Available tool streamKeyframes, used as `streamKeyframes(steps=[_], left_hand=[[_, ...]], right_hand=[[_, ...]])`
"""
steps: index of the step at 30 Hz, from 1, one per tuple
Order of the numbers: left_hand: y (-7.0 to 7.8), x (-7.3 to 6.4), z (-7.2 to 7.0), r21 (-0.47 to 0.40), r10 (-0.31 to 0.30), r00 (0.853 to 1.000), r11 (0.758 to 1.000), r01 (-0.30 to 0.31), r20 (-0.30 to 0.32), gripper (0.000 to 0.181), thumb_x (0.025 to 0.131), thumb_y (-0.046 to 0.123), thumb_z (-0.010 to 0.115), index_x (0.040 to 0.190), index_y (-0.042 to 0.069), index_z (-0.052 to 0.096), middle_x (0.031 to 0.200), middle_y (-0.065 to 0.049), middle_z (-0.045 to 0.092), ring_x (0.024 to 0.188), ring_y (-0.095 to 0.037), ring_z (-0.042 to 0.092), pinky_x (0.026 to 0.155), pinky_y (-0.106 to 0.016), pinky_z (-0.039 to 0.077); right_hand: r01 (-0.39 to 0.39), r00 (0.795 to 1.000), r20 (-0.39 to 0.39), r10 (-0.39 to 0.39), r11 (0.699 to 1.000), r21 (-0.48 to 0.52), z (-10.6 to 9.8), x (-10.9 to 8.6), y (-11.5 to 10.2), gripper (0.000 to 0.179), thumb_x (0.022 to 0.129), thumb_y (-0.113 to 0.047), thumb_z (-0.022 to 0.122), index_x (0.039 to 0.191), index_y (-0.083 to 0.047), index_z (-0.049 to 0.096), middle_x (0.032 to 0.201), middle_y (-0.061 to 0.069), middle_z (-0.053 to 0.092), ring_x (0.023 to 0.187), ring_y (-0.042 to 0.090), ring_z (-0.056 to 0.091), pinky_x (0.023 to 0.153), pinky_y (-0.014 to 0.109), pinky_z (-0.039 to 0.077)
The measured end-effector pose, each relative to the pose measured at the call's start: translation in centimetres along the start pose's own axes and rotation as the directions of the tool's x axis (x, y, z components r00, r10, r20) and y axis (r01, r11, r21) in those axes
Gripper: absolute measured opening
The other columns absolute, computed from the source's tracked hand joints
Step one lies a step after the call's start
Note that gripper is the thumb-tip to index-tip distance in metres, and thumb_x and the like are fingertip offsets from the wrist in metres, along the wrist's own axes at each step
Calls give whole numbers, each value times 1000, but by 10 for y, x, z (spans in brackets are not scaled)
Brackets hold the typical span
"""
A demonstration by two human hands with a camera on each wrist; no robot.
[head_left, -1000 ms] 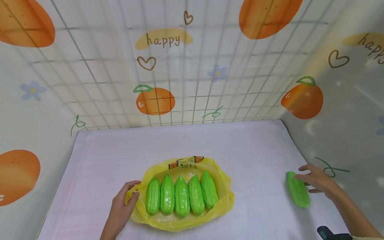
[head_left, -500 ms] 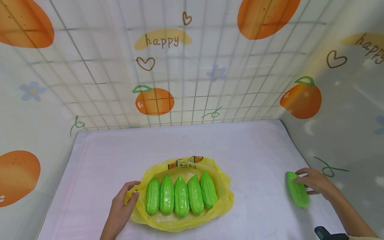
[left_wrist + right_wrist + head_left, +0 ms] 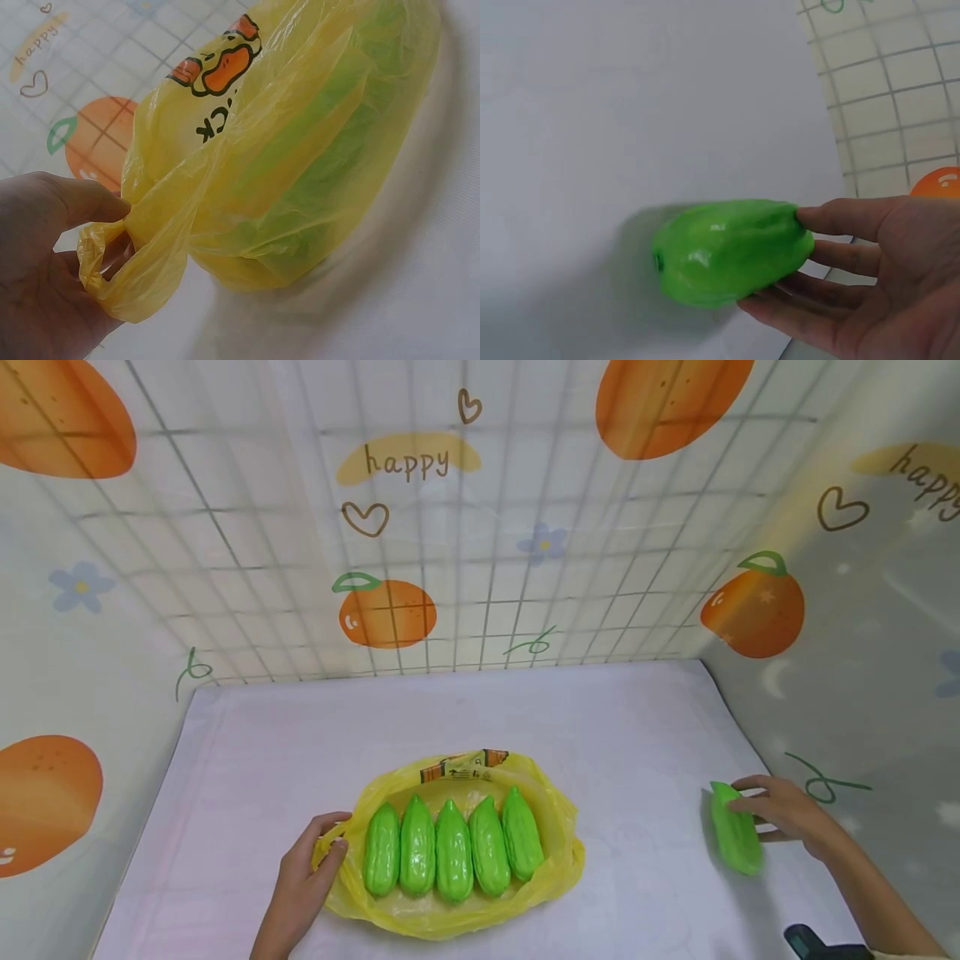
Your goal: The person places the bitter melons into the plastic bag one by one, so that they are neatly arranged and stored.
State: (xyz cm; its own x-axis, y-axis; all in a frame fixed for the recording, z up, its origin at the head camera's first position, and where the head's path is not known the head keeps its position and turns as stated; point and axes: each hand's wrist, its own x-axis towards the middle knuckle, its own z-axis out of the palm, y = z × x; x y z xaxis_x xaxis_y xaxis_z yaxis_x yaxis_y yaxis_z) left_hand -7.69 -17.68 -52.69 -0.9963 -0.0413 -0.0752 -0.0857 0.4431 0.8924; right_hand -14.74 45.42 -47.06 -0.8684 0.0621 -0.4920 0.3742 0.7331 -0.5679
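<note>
A yellow plastic bag (image 3: 558, 860) lies with its mouth wide apart, and several glossy green toy gourds (image 3: 454, 852) sit side by side in it. My left hand (image 3: 306, 868) holds the bag's left side; in the left wrist view a loop of the bag (image 3: 135, 289) is between its thumb and fingers. Far to the right, my right hand (image 3: 791, 810) grips one more green gourd (image 3: 735, 833) between thumb and fingers near its pointed end. In the right wrist view this gourd (image 3: 724, 255) appears ribbed, with a shadow beside it.
A white tabletop (image 3: 630, 735) carries everything. Printed sheets with oranges and the word happy form a back wall (image 3: 480, 552) and side walls close to the table's edges. A dark object (image 3: 817, 943) shows at my right forearm, at the bottom edge.
My right hand has closed round the lone gourd, which has shifted slightly up and left and tilted. The left hand and the bag have stayed put.
</note>
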Motion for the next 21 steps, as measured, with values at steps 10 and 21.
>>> streamKeyframes(steps=[10,21], left_hand=[[3,-1,1,-1,35,999,999,-35,-22,30,100,12,58,130,12,59,130,-8,62,133,-33,48,109,-63,31],[2,0,1,1,11,1000,1000,-11,-13,31,99,11,58,130,14,58,132,-7,61,133,-33,47,110,-62,31]], right_hand=[[51,995,78,-60,993,109,12,-6,-33,66,100,-28,60,138,18,34,121,32,55,104,41,62,84,52,56],[160,967,157,-201,957,243,28,-13,-70,62,101,-24,58,144,13,32,124,23,57,108,35,62,87,49,56]])
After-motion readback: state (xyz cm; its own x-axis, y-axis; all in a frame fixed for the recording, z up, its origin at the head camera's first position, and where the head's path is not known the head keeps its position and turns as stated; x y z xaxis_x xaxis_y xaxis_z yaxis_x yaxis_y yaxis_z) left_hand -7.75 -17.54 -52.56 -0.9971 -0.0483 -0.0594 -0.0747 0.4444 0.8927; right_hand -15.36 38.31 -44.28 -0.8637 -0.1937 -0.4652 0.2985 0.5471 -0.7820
